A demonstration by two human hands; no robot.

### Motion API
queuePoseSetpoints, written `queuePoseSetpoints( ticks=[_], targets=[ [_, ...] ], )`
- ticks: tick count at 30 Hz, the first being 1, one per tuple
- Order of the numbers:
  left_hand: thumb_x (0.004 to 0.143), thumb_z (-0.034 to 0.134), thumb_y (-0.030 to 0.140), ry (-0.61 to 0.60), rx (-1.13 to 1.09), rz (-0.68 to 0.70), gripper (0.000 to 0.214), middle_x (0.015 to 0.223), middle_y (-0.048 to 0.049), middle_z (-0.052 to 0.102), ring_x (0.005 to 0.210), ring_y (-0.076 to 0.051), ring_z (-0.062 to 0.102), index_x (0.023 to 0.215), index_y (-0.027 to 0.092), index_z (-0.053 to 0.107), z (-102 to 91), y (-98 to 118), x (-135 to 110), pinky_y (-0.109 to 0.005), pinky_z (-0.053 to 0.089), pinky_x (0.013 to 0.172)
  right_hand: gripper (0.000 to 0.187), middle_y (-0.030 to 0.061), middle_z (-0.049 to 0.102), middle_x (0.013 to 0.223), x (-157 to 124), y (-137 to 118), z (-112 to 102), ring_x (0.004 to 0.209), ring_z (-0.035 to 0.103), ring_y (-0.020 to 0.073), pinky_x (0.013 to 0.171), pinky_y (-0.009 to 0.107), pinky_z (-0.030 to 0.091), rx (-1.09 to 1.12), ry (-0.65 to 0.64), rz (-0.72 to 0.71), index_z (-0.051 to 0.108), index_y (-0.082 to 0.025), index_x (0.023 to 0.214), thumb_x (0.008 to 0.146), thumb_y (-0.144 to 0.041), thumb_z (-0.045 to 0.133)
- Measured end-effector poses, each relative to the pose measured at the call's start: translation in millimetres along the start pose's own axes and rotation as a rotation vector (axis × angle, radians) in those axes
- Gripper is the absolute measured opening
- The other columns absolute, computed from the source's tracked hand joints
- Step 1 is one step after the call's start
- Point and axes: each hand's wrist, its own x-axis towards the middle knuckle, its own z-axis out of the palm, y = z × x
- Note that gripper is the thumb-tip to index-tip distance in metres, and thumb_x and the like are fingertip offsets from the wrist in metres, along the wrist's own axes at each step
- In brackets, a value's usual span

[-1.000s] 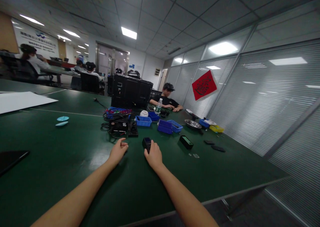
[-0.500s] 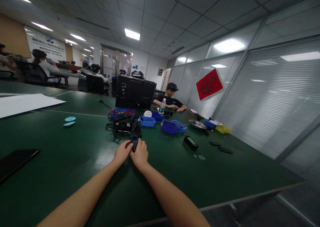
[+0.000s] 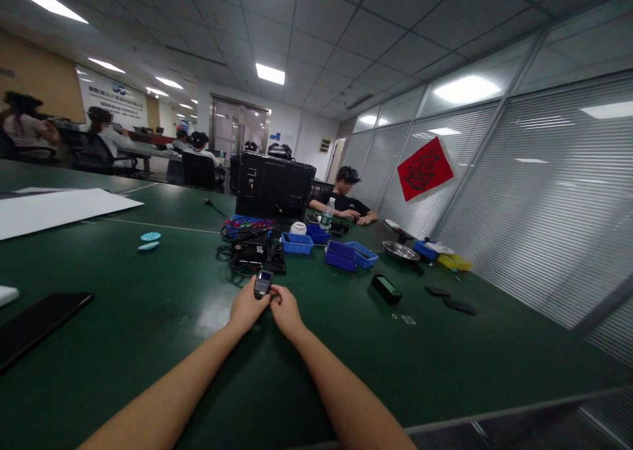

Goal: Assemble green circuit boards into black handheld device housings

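A small black handheld device (image 3: pixel 264 283) with a little screen and keys on its face is tilted up toward me, just above the green table. My left hand (image 3: pixel 247 306) is wrapped round it from the left and below, its thumb along the lower end. Close by on the right is my right hand (image 3: pixel 287 310), fingers curled in by the device's lower right edge; whether anything is pinched in them is hidden. Just beyond the device lie a black power adapter (image 3: pixel 248 252) with tangled cables and a black stand-like part (image 3: pixel 275 258).
Behind stands a black monitor-like panel (image 3: pixel 277 183). Blue bins (image 3: pixel 297 244), a water bottle (image 3: pixel 327 214), a metal bowl (image 3: pixel 400 252) and a black-green box (image 3: pixel 386 289) are to the right. A dark flat panel (image 3: pixel 42 324) lies left. A co-worker (image 3: pixel 346 196) sits across the table.
The device's face has turned more toward me, into my left hand. My right hand has drawn back from its side to the lower right. The whole view has shifted slightly left.
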Motion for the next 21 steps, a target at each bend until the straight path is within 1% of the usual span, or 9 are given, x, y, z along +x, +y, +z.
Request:
queuePoseSetpoints(
  ticks=[2, 4, 6, 8, 11, 14, 18, 21],
  targets=[
    [0.068, 0.055, 0.03, -0.027, -0.007, -0.027, 0.062, 0.118, -0.0127, 0.055, 0.104, -0.025, 0.053, 0.126, 0.017, 0.038, -1.8, 3, -3, -0.03, 0.038, 0.083, 0.04, 0.0046, 0.064, 0.083, 6, 5, -6, 0.074, 0.059, 0.0137, 0.071, 0.025, 0.045, 0.078, 0.037, 0.083, 0.061, -0.014, 0.092, 0.063, -0.003, 0.035],
    [0.069, 0.054, 0.03, -0.025, -0.009, -0.037, 0.061, 0.112, -0.0116, 0.059, 0.099, -0.025, 0.056, 0.126, 0.019, 0.038, -3.5, 5, -6, -0.03, 0.039, 0.079, 0.035, 0.0019, 0.062, 0.068, 11, 11, -14, 0.061, 0.057, 0.0123, 0.061, 0.023, 0.044, 0.105, 0.05, 0.155, 0.062, -0.014, 0.077, 0.062, -0.003, 0.033],
    [0.069, 0.054, 0.031, -0.012, -0.012, -0.032, 0.061, 0.111, -0.011, 0.06, 0.099, -0.025, 0.056, 0.126, 0.02, 0.038, -5.6, 7, -10, -0.029, 0.039, 0.078, 0.029, -0.0005, 0.057, 0.056, 14, 16, -22, 0.056, 0.054, 0.0117, 0.057, 0.021, 0.042, 0.083, 0.069, 0.179, 0.06, -0.016, 0.063, 0.059, -0.004, 0.034],
    [0.069, 0.053, 0.031, -0.009, -0.009, -0.027, 0.061, 0.112, -0.0112, 0.059, 0.1, -0.024, 0.056, 0.127, 0.019, 0.038, -8.4, 7, -13, -0.028, 0.039, 0.079, 0.025, -0.0018, 0.053, 0.049, 17, 20, -29, 0.053, 0.052, 0.0114, 0.055, 0.02, 0.04, 0.062, 0.089, 0.187, 0.056, -0.016, 0.055, 0.057, -0.005, 0.034],
    [0.069, 0.053, 0.032, -0.025, -0.011, -0.03, 0.06, 0.109, -0.0096, 0.061, 0.097, -0.023, 0.057, 0.126, 0.019, 0.039, -14.9, 5, -18, -0.027, 0.04, 0.079, 0.023, -0.0025, 0.05, 0.046, 19, 23, -35, 0.05, 0.049, 0.011, 0.053, 0.019, 0.037, 0.059, 0.103, 0.199, 0.054, -0.016, 0.051, 0.055, -0.005, 0.033],
    [0.068, 0.055, 0.034, -0.019, 0.006, -0.046, 0.06, 0.105, -0.0083, 0.063, 0.095, -0.023, 0.058, 0.125, 0.02, 0.041, -25.1, -2, -20, -0.027, 0.04, 0.079, 0.022, -0.003, 0.048, 0.045, 19, 22, -37, 0.049, 0.047, 0.0107, 0.052, 0.019, 0.036, 0.058, 0.097, 0.202, 0.053, -0.017, 0.05, 0.055, -0.006, 0.034],
    [0.067, 0.056, 0.037, 0.028, 0.083, -0.099, 0.059, 0.108, -0.0096, 0.062, 0.096, -0.024, 0.058, 0.122, 0.019, 0.043, -44.8, -14, -19, -0.028, 0.041, 0.078, 0.023, -0.0029, 0.05, 0.047, 18, 19, -38, 0.051, 0.049, 0.0106, 0.053, 0.019, 0.036, 0.042, 0.086, 0.195, 0.053, -0.017, 0.051, 0.056, -0.005, 0.034],
    [0.07, 0.052, 0.038, 0.027, 0.167, -0.142, 0.06, 0.116, -0.0111, 0.057, 0.102, -0.025, 0.055, 0.125, 0.017, 0.039, -63.1, -25, -13, -0.03, 0.041, 0.081, 0.023, -0.0024, 0.052, 0.049, 17, 18, -38, 0.052, 0.05, 0.0112, 0.054, 0.02, 0.037, 0.029, 0.081, 0.192, 0.054, -0.017, 0.052, 0.057, -0.006, 0.035]
  ],
)
